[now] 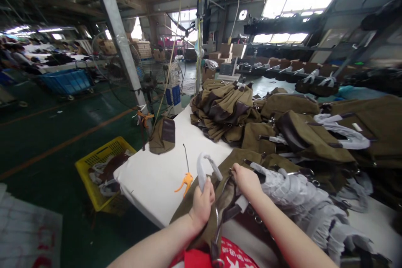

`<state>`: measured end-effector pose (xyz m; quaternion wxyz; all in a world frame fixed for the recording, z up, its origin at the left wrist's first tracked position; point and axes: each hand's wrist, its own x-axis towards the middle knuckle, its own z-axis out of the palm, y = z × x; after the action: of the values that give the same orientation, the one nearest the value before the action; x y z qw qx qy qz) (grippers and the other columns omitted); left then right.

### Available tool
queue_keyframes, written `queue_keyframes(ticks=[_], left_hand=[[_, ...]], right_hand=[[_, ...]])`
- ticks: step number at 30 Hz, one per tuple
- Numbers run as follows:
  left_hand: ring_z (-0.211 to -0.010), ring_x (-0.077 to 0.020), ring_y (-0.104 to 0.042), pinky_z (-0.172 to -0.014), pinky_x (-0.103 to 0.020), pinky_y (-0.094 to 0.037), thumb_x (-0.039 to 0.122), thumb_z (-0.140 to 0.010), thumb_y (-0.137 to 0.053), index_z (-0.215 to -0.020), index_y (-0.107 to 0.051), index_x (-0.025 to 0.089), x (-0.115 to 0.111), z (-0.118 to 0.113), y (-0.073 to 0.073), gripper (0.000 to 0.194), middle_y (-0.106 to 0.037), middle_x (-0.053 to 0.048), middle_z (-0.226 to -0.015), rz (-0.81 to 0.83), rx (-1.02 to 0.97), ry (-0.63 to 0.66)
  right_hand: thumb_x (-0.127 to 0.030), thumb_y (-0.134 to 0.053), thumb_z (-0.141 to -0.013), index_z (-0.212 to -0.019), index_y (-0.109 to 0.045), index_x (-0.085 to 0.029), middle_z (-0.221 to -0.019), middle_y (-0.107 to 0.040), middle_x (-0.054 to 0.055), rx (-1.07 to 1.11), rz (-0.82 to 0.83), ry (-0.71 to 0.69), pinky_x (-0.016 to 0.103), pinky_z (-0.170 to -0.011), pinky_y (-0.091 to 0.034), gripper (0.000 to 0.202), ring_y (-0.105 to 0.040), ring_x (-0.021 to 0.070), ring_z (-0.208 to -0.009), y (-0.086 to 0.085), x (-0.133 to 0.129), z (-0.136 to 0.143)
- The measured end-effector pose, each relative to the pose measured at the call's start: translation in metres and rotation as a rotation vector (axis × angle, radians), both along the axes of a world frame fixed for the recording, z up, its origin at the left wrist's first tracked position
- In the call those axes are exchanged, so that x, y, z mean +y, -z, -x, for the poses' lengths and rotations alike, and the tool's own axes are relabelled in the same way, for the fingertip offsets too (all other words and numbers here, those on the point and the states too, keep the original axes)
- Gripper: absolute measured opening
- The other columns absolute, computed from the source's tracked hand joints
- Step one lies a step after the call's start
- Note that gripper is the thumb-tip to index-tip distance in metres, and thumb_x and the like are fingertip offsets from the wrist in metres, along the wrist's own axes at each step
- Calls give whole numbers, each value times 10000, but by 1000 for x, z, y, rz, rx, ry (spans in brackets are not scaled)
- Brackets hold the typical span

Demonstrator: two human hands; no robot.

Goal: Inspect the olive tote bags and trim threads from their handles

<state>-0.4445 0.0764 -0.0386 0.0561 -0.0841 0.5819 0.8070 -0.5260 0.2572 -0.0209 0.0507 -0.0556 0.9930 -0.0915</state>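
The space is a factory hall with a dark green floor (47, 134) marked by orange lines, a slanted grey steel column (116, 33) and exposed roof framing overhead. Daylight enters through high windows (295, 4) on the far wall, supplemented by fluorescent tubes (47, 30) at left. A white worktable (150, 180) stands in the foreground, a yellow crate (94, 167) sits on the floor beside it, and a blue cart (67, 81) is parked further back at left.

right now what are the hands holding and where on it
The left hand grips the grey-wrapped handle of the olive bag, low on its loop. The right hand pinches the bag's top edge beside it.
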Motion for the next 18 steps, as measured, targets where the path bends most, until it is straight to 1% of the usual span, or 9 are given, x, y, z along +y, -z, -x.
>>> queue_keyframes(ticks=[2,4,5,7,8,10,12,15,18], left_hand=[[-413,-58,-230,-440,-241,-178,868,-725,-501,-564,-327,231,-15,0,0,680,-241,96,-449,-44,-15,-57],[-402,-54,-216,-427,-230,-169,884,-700,-506,-581,-328,233,-26,-2,4,686,-225,105,-447,-87,-40,-97],[-397,-53,-203,-420,-228,-165,889,-700,-494,-587,-327,235,-29,-4,7,685,-211,109,-447,-97,-57,-99],[-397,-67,-224,-415,-232,-202,865,-748,-458,-604,-367,236,-33,-8,11,652,-232,101,-444,-35,-66,-93],[-413,-84,-294,-430,-239,-262,825,-791,-446,-630,-424,229,-35,-10,12,618,-298,82,-451,51,-46,-98],[-535,-139,-495,-543,-269,-410,702,-850,-492,-740,-561,208,-41,-12,8,511,-504,12,-546,331,23,-105],[-699,-198,-614,-669,-300,-466,601,-794,-629,-836,-636,203,-55,-12,0,400,-642,-45,-700,676,64,-40],[-757,-251,-661,-679,-311,-464,534,-590,-805,-925,-674,211,-92,-14,-12,485,-705,-70,-806,1032,0,112],[-838,-266,-690,-729,-300,-484,418,-539,-828,-1050,-688,224,-144,-21,-15,564,-749,-70,-923,1113,-75,213]], right_hand=[[-95,-420,-815,-982,-597,-196,-1003,-721,77,-2,101,-145,308,-909,-479,263,-661,193,-989,-13,-11,-23],[-56,-487,-647,-997,-623,-242,-1056,-720,-3,-131,259,-364,222,-936,-462,419,-642,137,-1020,-18,-24,-49],[-56,-501,-592,-1015,-641,-254,-1069,-725,-13,-204,334,-463,218,-936,-469,487,-647,138,-1022,-16,-30,-61],[-68,-508,-583,-1019,-680,-250,-1072,-739,11,-293,456,-609,268,-952,-485,502,-652,173,-1034,-4,-44,-76],[-71,-503,-604,-980,-701,-239,-1047,-748,25,-297,486,-645,294,-951,-491,457,-652,189,-1027,5,-51,-81],[-64,-489,-646,-863,-725,-228,-971,-761,34,-284,501,-684,316,-934,-498,360,-651,203,-1000,23,-66,-84],[-66,-499,-687,-848,-729,-203,-976,-758,68,-261,467,-684,362,-954,-495,312,-643,234,-1024,34,-78,-83],[-105,-520,-810,-863,-717,-177,-952,-750,94,-160,324,-690,440,-981,-474,217,-637,267,-1013,31,-93,-80],[-192,-568,-895,-888,-686,-207,-928,-753,37,-24,271,-773,400,-958,-475,119,-650,229,-964,20,-107,-79]])
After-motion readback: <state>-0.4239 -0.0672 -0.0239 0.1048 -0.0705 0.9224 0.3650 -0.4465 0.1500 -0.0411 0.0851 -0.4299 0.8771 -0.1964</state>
